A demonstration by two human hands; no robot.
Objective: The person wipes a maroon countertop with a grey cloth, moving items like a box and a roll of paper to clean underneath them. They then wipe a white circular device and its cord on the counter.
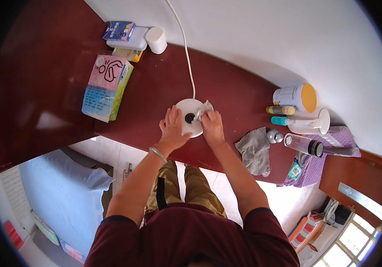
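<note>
A round white kettle base [183, 106] with a black connector at its centre lies on the dark red table. Its white cord [185, 49] runs from the far edge up along the wall. My left hand [172, 130] holds the base by its left and near rim, fingers stretched along the edge and thumb at the front. Closed round a crumpled white wipe [207, 107], my right hand [213, 128] presses at the base's right side. Part of the wipe sticks out past the fingertips onto the base, near the connector.
To the left stand a pink-and-blue packet [104, 86], stacked boxes [131, 39] and a white paper roll [156, 40]. On the right are a grey cloth [254, 151], a clear bottle [298, 143], a yellow-lidded tub [291, 98] and a white kettle [313, 122]. The table [155, 80] meets the wall behind.
</note>
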